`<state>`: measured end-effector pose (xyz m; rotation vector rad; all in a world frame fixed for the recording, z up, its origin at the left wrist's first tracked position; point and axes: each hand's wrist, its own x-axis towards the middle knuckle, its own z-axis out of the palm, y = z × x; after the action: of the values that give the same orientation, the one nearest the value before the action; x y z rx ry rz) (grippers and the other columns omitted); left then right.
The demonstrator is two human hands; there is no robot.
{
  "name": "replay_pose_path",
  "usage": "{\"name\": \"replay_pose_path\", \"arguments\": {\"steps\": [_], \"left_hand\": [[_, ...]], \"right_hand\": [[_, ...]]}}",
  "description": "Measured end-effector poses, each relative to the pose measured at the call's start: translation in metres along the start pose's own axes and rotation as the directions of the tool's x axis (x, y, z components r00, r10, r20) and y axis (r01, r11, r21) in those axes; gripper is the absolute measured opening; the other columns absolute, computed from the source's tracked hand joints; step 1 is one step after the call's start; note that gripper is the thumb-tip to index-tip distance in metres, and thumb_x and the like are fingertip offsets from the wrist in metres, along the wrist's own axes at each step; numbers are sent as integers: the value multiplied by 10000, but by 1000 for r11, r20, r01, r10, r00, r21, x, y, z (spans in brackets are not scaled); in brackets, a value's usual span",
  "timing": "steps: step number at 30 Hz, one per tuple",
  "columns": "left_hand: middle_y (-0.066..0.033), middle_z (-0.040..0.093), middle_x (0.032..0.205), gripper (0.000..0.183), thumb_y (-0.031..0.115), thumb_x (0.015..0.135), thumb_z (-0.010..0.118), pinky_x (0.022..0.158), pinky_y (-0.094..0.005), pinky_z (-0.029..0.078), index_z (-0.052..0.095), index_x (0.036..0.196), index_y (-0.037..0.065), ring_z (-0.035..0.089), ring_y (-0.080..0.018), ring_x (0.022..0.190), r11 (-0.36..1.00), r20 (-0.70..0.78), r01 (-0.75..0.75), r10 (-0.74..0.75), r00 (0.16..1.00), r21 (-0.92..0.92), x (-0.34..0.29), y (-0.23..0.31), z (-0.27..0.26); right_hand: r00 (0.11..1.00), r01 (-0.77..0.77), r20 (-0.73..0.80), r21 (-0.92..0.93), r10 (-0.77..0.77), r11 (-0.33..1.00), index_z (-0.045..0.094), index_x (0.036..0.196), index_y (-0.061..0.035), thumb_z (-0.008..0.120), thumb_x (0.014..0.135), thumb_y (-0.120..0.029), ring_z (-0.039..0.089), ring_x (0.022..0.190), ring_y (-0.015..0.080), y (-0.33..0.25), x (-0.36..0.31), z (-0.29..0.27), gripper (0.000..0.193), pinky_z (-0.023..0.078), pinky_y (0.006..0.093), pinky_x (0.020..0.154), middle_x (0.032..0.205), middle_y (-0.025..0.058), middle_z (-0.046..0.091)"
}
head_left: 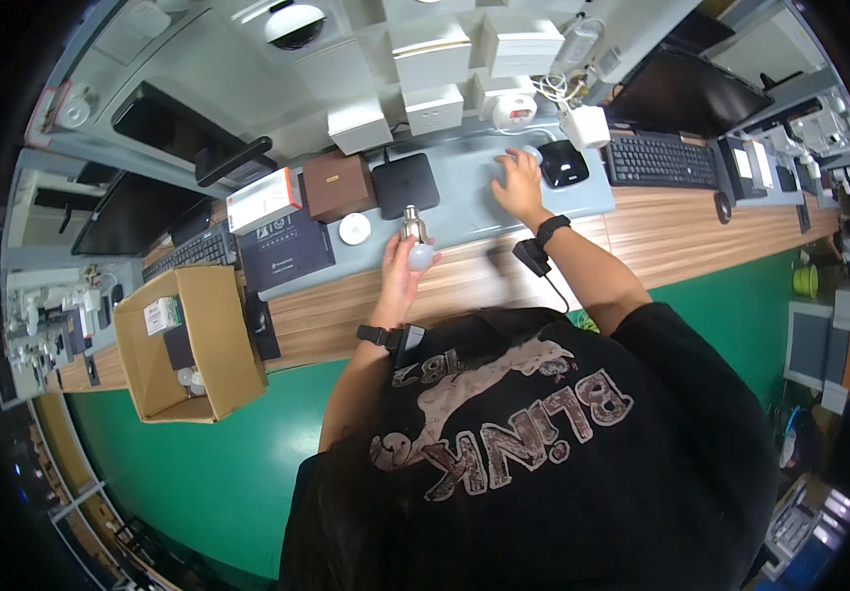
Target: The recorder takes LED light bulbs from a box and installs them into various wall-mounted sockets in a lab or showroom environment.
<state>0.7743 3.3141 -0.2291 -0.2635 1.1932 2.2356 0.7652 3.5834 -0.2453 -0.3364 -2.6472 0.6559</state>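
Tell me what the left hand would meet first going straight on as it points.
Likely the black square device, just beyond the light bulb the left hand holds; the picture leaves their height difference unclear.

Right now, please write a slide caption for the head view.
Left hand holding a screw-base light bulb, right hand near a black device.

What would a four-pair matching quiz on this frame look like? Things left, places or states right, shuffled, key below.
Column 1
1. Light bulb
2. Carton
3. Right hand
4. Black square device

Column 2
A. Just right of the brown box
B. Held in the left hand
C. Over the grey mat, left of the rounded black device
D. Tan, open-topped

Pairs: 1-B, 2-D, 3-C, 4-A
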Motion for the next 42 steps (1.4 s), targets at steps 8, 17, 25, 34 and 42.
{"name": "replay_pose_path", "arguments": {"steps": [8, 17, 25, 34, 42], "left_hand": [[-110, 545, 1060, 331, 158, 898, 559, 775, -469, 547, 448, 1186, 39, 596, -236, 973, 1000, -64, 9, -9, 998, 3, -2, 6, -7], [-109, 550, 1042, 289, 198, 904, 565, 776, -459, 542, 490, 1134, 38, 583, -249, 990, 1000, -108, -9, 7, 994, -16, -5, 0, -9], [-119, 553, 1041, 245, 188, 911, 550, 767, -468, 543, 493, 1092, 33, 588, -268, 989, 999, -149, -2, -3, 989, -35, -6, -2, -9], [-132, 568, 1035, 251, 192, 908, 563, 776, -453, 537, 473, 1091, 45, 596, -271, 977, 998, -135, -27, 18, 991, -65, -11, 0, -13], [-112, 558, 1017, 241, 185, 891, 584, 766, -460, 537, 482, 1073, 65, 595, -251, 921, 993, -154, -53, 37, 987, -101, -35, 10, -24]], "right_hand": [[993, 116, 0, 215, -119, 970, 576, 1107, -88, 578, 606, 22, 385, 1196, 353, 26, -1, -3, 513, 358, 428, 987, 1268, 130, 454], [984, 178, 7, 63, -179, 982, 629, 1056, -148, 514, 597, 121, 448, 1164, 300, 45, 12, -21, 544, 401, 410, 949, 1225, 16, 532], [956, 222, 214, -77, -201, 972, 609, 1143, -173, 611, 696, 14, 421, 1199, 272, 67, 35, -27, 484, 382, 416, 980, 1295, -1, 503], [902, 378, 320, -257, -291, 890, 594, 1167, -168, 597, 712, 4, 457, 1126, 298, 74, 58, -29, 487, 404, 417, 962, 1232, 34, 526], [934, 328, 204, -171, -292, 929, 575, 1082, -129, 761, 617, -155, 474, 1103, 274, 44, 36, -42, 502, 411, 414, 914, 1092, 43, 567]]}}
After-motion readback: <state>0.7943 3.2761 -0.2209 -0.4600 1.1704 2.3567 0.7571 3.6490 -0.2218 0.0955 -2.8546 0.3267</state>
